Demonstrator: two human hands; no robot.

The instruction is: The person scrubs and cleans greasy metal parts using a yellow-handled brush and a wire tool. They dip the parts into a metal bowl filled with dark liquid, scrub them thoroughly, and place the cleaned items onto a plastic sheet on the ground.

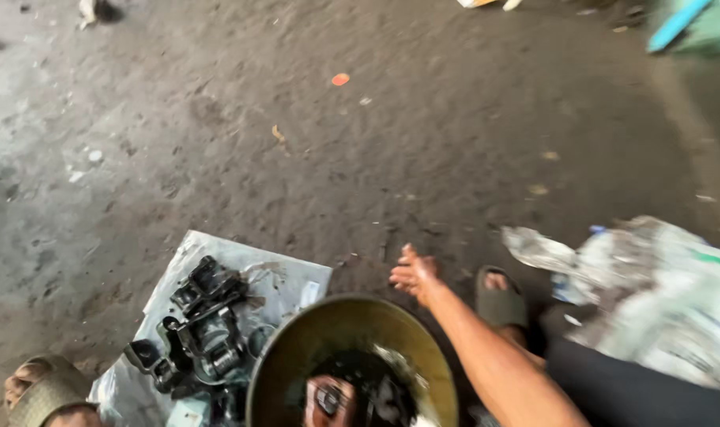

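Observation:
My right hand (414, 275) reaches out over the dirt floor just past the bowl, fingers spread, nothing in it. A round metal bowl (297, 336) with dark oily liquid and parts in it sits at the bottom centre. My left hand (322, 398) is down inside the bowl, closed around a small dark round metal part (329, 399). To the left of the bowl, greasy black engine parts (208, 326) lie piled on a pale dirty sheet (285, 278).
Sandalled feet show at the lower left (37, 389) and right of the bowl (499, 297). Crumpled plastic bags (652, 292) lie at the right. The dark dirt floor (360, 158) carries small litter; a teal object (684, 24) stands at the top right.

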